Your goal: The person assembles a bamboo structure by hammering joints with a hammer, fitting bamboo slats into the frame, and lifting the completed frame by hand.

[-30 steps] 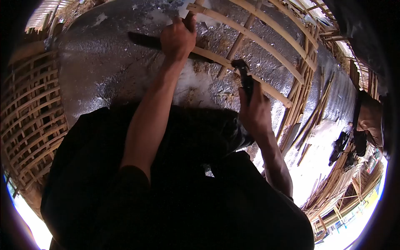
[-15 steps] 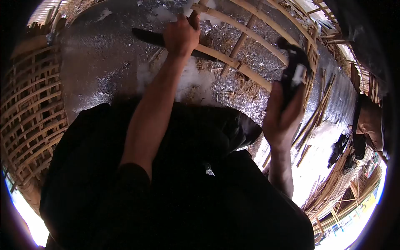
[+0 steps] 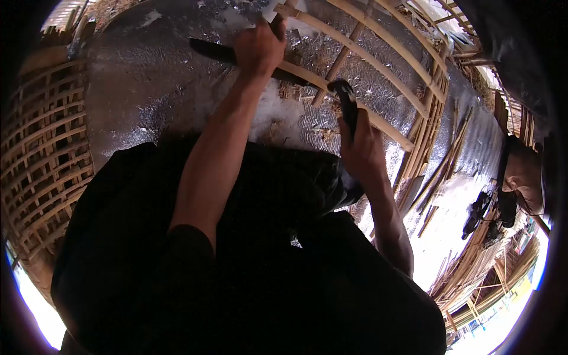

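Note:
My left hand (image 3: 258, 48) is closed around the end of a bamboo lattice, where the nearest bamboo strip (image 3: 310, 77) meets a crosspiece. A long dark flat bar (image 3: 212, 51) runs beneath this hand and along under the strip; whether the fingers also grip it is hidden. In my right hand (image 3: 364, 151) is a hammer (image 3: 349, 112), held by its dark handle. Its head is at the strip, close to a crossing with another crosspiece (image 3: 346, 56); I cannot tell if they touch.
Foil-like sheeting (image 3: 142, 77) with scattered shavings covers the floor. A woven bamboo panel (image 3: 50, 136) stands at the left. Bundled bamboo strips (image 3: 429, 133) lie right of the lattice, with more piled strips (image 3: 473, 266) at lower right.
My right hand has brought the hammer down and left, from raised over the lattice's right side to the nearest strip. My left hand has stayed almost in place.

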The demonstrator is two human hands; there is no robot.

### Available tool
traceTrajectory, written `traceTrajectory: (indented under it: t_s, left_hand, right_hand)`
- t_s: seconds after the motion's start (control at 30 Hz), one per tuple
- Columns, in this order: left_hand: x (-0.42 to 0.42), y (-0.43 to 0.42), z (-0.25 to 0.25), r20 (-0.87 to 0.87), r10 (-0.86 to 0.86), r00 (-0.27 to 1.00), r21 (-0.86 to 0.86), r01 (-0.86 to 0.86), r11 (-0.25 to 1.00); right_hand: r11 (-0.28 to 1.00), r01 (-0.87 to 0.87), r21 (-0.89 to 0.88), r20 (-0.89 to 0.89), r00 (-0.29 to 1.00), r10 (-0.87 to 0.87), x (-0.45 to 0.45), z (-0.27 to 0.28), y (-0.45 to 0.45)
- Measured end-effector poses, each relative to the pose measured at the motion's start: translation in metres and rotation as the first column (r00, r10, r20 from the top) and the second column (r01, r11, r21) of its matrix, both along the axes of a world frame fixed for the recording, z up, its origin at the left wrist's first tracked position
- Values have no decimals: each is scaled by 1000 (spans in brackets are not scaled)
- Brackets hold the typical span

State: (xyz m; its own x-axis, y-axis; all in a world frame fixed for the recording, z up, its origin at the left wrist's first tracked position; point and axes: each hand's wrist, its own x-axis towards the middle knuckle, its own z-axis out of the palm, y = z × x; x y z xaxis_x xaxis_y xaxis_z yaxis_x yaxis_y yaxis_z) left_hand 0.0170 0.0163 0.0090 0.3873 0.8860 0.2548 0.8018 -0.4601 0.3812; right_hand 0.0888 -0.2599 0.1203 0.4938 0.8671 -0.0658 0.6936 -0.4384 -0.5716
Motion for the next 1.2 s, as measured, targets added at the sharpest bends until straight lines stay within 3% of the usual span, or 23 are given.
traceTrajectory:
  t_s: [0.07,0.13,0.17,0.2,0.27,0.33,0.37,0.43,0.5,0.57,0.6,0.67,0.7,0.73,0.77,0.8,0.83,0.9,0.93,0.97,1.03,1.17,1.2]
  left_hand:
    - [2,2,-4,31,-26,999,-20,27,999]
    - [-3,-2,1,-36,11,999,-108,-14,994]
    - [0,-1,5,-61,14,998,-144,-23,989]
    - [-1,1,0,18,-11,1000,-130,14,991]
    - [0,0,1,58,29,998,-26,-28,999]
    - [2,2,4,33,23,999,-24,-22,999]
    - [-1,4,5,-17,-10,1000,-79,9,997]
    - [3,12,4,-67,-39,997,-102,32,994]
    - [-4,2,-2,-95,-13,995,-87,5,996]
    - [-2,7,-4,-59,-30,998,-83,25,996]
    - [-1,5,-5,-56,-14,998,-99,9,995]
    - [-2,5,-7,-23,6,1000,-107,-8,994]
    - [-2,6,-6,10,0,1000,-98,1,995]
    - [-1,5,-7,36,-16,999,-96,19,995]
    - [5,10,-7,2,-23,1000,-57,23,998]
    - [3,13,-8,-48,-14,999,-27,12,1000]
    - [-4,6,-12,-109,-14,994,-18,12,1000]
    - [-2,13,-12,-62,-8,998,-46,5,999]
    - [-3,8,-7,-44,2,999,-94,-6,996]
    - [-4,4,-2,-26,16,1000,-145,-19,989]
    - [-3,7,-6,38,23,999,-90,-20,996]
    - [-4,-1,3,-22,12,1000,-78,-13,997]
    - [-2,5,-6,-9,-1,1000,-99,0,995]
  right_hand:
    - [994,-36,100,68,997,30,6,25,-3]
    - [986,113,119,-73,992,-105,9,65,5]
    - [951,299,81,-219,936,-276,10,83,12]
    - [895,344,285,-162,937,-309,10,74,13]
    - [908,195,370,105,963,-249,10,15,-3]
    - [983,36,180,144,988,-63,5,-12,0]
    - [992,27,123,-32,999,-23,-3,-17,3]
    - [961,-22,275,123,992,-13,6,2,6]
    - [958,255,131,-257,942,-216,2,49,7]
    - [834,353,423,-272,928,-255,-1,49,9]
    - [703,456,545,-376,883,-281,-10,32,10]
    - [770,315,555,-334,932,-141,-2,-43,-10]
    - [875,135,464,-41,991,-131,4,-38,-7]
    - [943,-17,331,298,950,-88,9,-32,-3]
    - [969,-122,213,575,818,-24,15,-27,0]
    - [965,106,241,158,977,-147,14,16,10]
    - [934,329,136,-291,915,-280,9,45,10]
    - [804,384,453,-262,920,-291,7,55,19]
    - [691,482,539,-377,871,-313,-7,45,24]
    - [858,313,407,-193,948,-254,-2,13,12]
    - [994,14,112,115,993,-27,-1,-23,8]
    - [962,138,235,66,985,-157,-6,47,14]
    - [913,213,348,31,971,-238,-11,43,12]
